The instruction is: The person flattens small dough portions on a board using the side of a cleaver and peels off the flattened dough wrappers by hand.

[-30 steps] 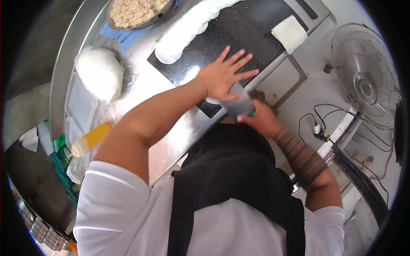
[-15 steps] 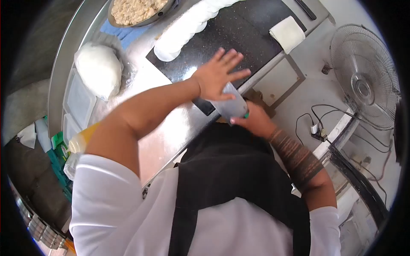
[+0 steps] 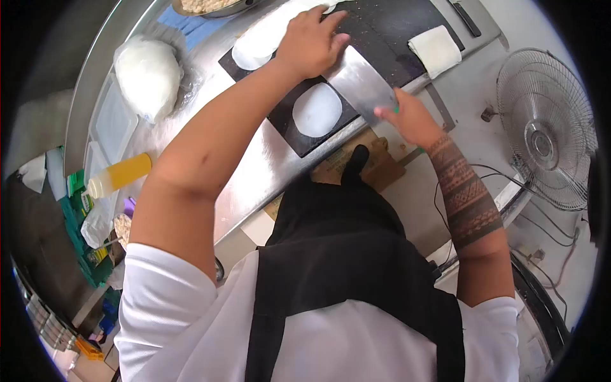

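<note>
My right hand (image 3: 414,118) is closed round the handle end of a cleaver (image 3: 364,83), whose broad metal blade lies over the front part of a black board (image 3: 388,32). A thin, round white dough wrapper (image 3: 317,109) lies flat at the board's near corner, just left of the blade. My left hand (image 3: 312,41) is above the board, fingers apart, beside the blade's far end. It partly covers a row of overlapping white dough wrappers (image 3: 254,48). Nothing shows in its fingers; whether it touches the row is unclear.
Left on the metal table (image 3: 238,172) are a plastic-wrapped white dough lump (image 3: 147,79), clear lids (image 3: 111,124) and a bottle of yellow liquid (image 3: 124,173). A pan of filling (image 3: 207,6) sits behind. Rightward are a folded cloth (image 3: 436,51), a knife (image 3: 466,19) and a fan (image 3: 541,130).
The cleaver has moved away from my body and swung right, and the round wrapper now shows. My left hand has moved from above the blade up to the wrapper row.
</note>
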Demonstrator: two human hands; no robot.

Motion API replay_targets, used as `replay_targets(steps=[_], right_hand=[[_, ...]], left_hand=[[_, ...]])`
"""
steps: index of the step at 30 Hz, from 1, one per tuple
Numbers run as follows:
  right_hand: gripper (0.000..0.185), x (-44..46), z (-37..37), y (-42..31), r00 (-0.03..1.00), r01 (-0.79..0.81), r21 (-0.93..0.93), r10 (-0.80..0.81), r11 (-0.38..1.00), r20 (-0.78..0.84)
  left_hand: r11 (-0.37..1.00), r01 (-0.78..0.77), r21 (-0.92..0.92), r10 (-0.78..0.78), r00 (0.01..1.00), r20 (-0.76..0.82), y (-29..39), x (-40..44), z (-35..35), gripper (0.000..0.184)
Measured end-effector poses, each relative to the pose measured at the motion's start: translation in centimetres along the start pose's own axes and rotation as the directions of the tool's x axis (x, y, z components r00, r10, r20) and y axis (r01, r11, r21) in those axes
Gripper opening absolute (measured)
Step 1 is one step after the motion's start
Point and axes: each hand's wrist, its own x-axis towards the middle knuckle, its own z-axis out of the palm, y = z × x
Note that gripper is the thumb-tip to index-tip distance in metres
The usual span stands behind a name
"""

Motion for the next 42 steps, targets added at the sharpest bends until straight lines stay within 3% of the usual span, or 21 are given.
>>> replay_targets(steps=[2, 4, 5, 6, 7, 9, 11, 12, 15, 16, 18, 19, 23, 27, 29, 31, 33, 35, 37, 39, 42], right_hand=[[0.052, -3.2, 1.5, 1.9, 0.999, -0.004, 0.134, -0.003, 0.991, 0.048], [0.051, -6.8, 1.9, 2.3, 0.996, 0.042, 0.166, -0.055, 0.985, 0.076], [0.049, -8.4, 2.1, 2.3, 0.991, 0.029, 0.118, -0.044, 0.993, 0.125], [0.048, -9.6, 2.1, 2.5, 0.985, 0.02, 0.067, -0.031, 0.998, 0.169], [0.046, -10.3, 1.9, 2.7, 0.977, 0.014, 0.014, -0.017, 1.0, 0.212], [0.045, -11.0, 0.9, 2.9, 0.973, 0.051, 0.014, -0.053, 0.999, 0.226], [0.046, -10.6, -0.5, 3.3, 0.979, 0.03, 0.024, -0.034, 0.999, 0.201], [0.048, -9.6, -1.4, 3.6, 0.985, -0.01, 0.034, 0.004, 0.999, 0.17], [0.051, -5.5, -1.5, 4.1, 0.999, 0.037, 0.087, -0.036, 0.995, -0.011], [0.051, -3.9, -0.7, 4.2, 0.994, 0.083, 0.103, -0.075, 0.991, -0.086], [0.052, -0.8, 2.1, 3.2, 0.991, 0.109, 0.265, -0.085, 0.958, -0.1], [0.049, 0.5, 4.8, 3.4, 0.992, 0.099, 0.195, -0.08, 0.976, -0.101], [0.053, -1.0, 10.6, -0.4, 0.994, 0.109, 0.167, -0.112, 0.98, 0.01], [0.056, -3.8, 7.4, -2.2, 0.983, 0.064, 0.074, -0.076, 0.995, 0.168], [0.057, -4.3, 6.0, -1.1, 0.983, 0.068, 0.096, -0.083, 0.993, 0.162], [0.056, -5.3, 4.4, 0.3, 0.986, 0.053, 0.131, -0.072, 0.99, 0.148], [0.053, -7.1, 2.5, 1.8, 0.993, 0.008, 0.238, -0.036, 0.971, 0.113], [0.05, -8.7, 1.8, 4.3, 0.999, 0.029, 0.344, -0.039, 0.939, 0.021], [0.048, -10.8, 0.9, 5.6, 0.997, 0.009, 0.449, 0.028, 0.893, -0.076], [0.047, -12.8, -0.4, 6.0, 0.985, -0.056, 0.57, 0.139, 0.819, -0.103], [0.042, -15.6, -1.9, 6.7, 0.948, -0.171, 0.686, 0.308, 0.707, -0.082]], left_hand=[[0.97, 0.202, -0.133, -0.178, 0.968, 0.177, 0.0, -1.2, -1.0, 0.042], [0.97, 0.213, -0.121, -0.136, 0.88, 0.455, -0.1, -3.3, -0.8, 0.045], [0.871, 0.482, -0.09, -0.233, 0.568, 0.789, 2.9, -2.9, -4.1, 0.054], [0.75, 0.657, -0.078, -0.266, 0.407, 0.874, 3.9, -3.8, -4.3, 0.063], [0.725, 0.688, -0.01, -0.33, 0.361, 0.872, 5.1, -4.3, -4.8, 0.062], [0.919, 0.394, 0.016, -0.324, 0.73, 0.602, 4.0, -6.9, -2.6, 0.044], [0.836, 0.541, -0.092, -0.46, 0.782, 0.42, 3.3, -8.9, -2.3, 0.032], [0.787, 0.597, -0.157, -0.528, 0.783, 0.328, 3.0, -9.7, -2.3, 0.029], [0.521, 0.773, -0.362, -0.666, 0.634, 0.394, 2.0, -11.4, -1.5, 0.028], [0.34, 0.838, -0.426, -0.691, 0.53, 0.492, 3.1, -11.0, -3.0, 0.031], [0.286, 0.831, -0.478, -0.705, 0.52, 0.482, 3.7, -11.4, -3.4, 0.034], [0.258, 0.826, -0.501, -0.711, 0.513, 0.48, 3.9, -11.7, -3.3, 0.035], [0.265, 0.781, -0.565, -0.733, 0.544, 0.409, 5.5, -11.7, -4.7, 0.034], [0.309, 0.687, -0.658, -0.673, 0.646, 0.359, 6.1, -9.2, -7.5, 0.03], [0.302, 0.67, -0.678, -0.617, 0.68, 0.397, 7.6, -4.8, -10.2, 0.026], [0.477, 0.534, -0.698, -0.509, 0.815, 0.276, 8.4, 0.3, -10.9, 0.027], [0.507, 0.372, -0.777, -0.445, 0.886, 0.134, 9.1, 6.4, -10.8, 0.031], [0.509, 0.334, -0.793, -0.447, 0.89, 0.088, 9.9, 12.7, -10.7, 0.031], [0.427, 0.264, -0.865, -0.447, 0.893, 0.052, 8.7, 18.3, -7.9, 0.03], [0.447, 0.32, -0.835, -0.493, 0.867, 0.068, 5.5, 23.0, -3.2, 0.032], [0.679, 0.427, -0.597, -0.558, 0.829, -0.042, 0.9, 24.7, 4.4, 0.035]])
